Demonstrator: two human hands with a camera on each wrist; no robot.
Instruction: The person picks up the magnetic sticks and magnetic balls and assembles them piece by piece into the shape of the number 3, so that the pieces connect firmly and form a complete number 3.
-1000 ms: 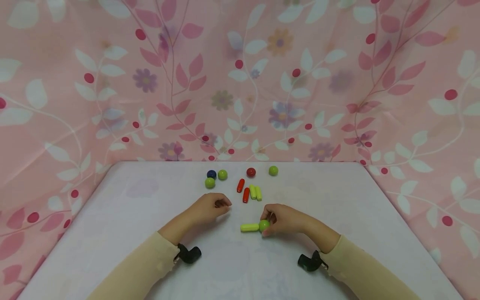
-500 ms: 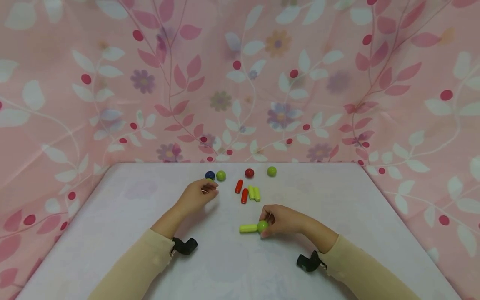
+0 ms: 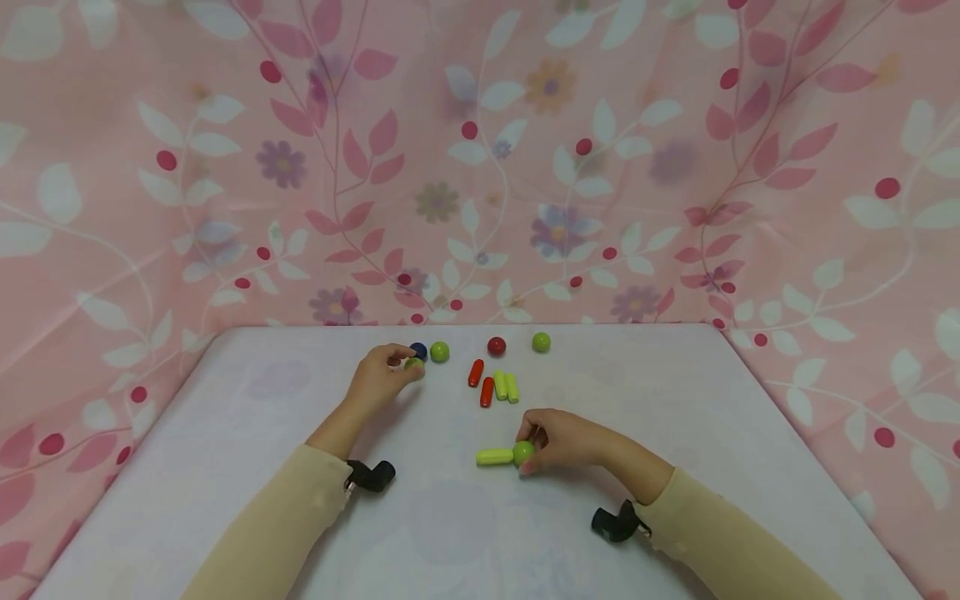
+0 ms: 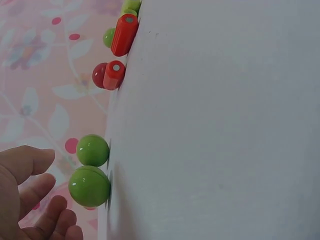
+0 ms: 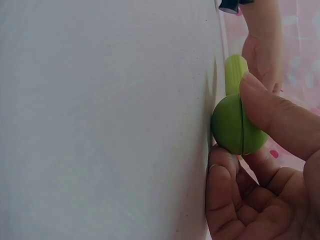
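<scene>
My right hand [image 3: 562, 437] pinches a glossy green ball [image 3: 523, 452] between thumb and fingers, low over the table. Against that ball's left side lies a yellow-green stick [image 3: 494, 457], end on; the right wrist view shows the ball [image 5: 232, 125] with a seam and the stick [image 5: 235, 75] beyond it. Farther back on the left, my left hand [image 3: 375, 375] reaches to another green ball [image 3: 414, 364], partly covered by its fingers in the head view. The left wrist view has thumb and fingers spread beside this ball [image 4: 90, 186], with a gap between.
A dark blue ball [image 3: 418, 351] and a green ball [image 3: 439, 352] sit right by the left hand. Farther right are a red ball [image 3: 497, 346] and one more green ball [image 3: 541, 342]. Two red sticks [image 3: 487, 392] and two yellow-green sticks [image 3: 512, 388] lie mid-table.
My left hand has moved back and left, from beside the red sticks to the green ball near the blue one. My right hand keeps its pinch on the ball with the stick.
</scene>
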